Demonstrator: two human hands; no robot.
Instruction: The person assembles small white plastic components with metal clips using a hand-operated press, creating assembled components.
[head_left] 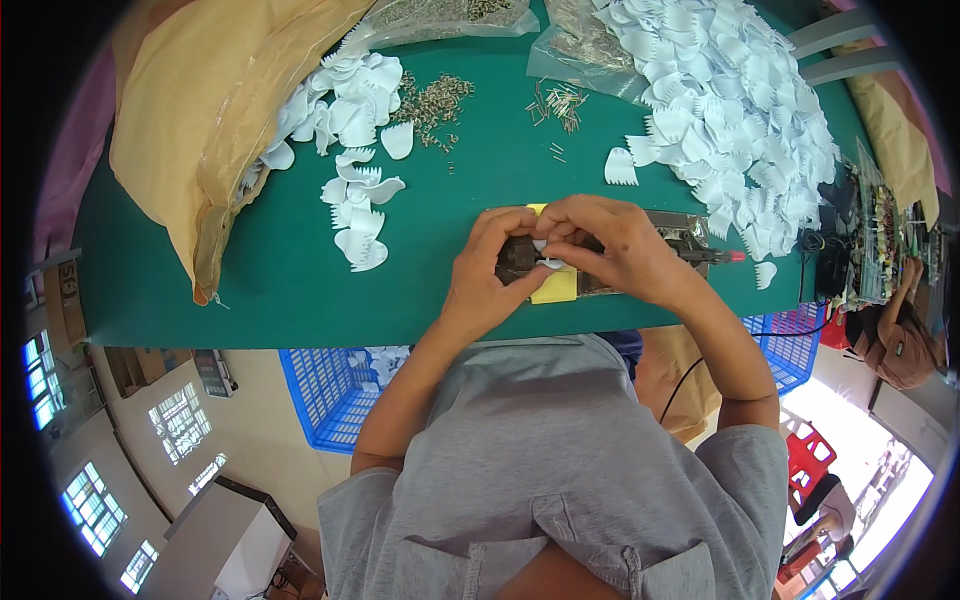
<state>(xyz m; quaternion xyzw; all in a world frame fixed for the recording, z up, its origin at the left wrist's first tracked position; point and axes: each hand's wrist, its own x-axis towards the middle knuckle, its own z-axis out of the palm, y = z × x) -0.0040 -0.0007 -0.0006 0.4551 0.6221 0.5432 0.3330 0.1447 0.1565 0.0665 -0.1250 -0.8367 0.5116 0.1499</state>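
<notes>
My left hand (487, 272) and my right hand (622, 248) meet at the table's near edge, over a small dark metal fixture. The fingers of both are closed in a pinch around a small white plastic piece (549, 262), mostly hidden by the fingertips. Under them lies a yellow pad (556, 288) on the fixture. The dark block (516, 258) of the fixture shows between my left thumb and fingers. Past my right wrist, the fixture's dark metal rod (705, 256) ends in a red tip.
White toothed plastic pieces form a big heap (735, 120) at far right and a smaller pile (350, 95) at left, beside a tan sack (200, 130). Small metal parts (432, 103) and pins (560, 105) lie on the green table (440, 190). A blue basket (325, 400) stands below.
</notes>
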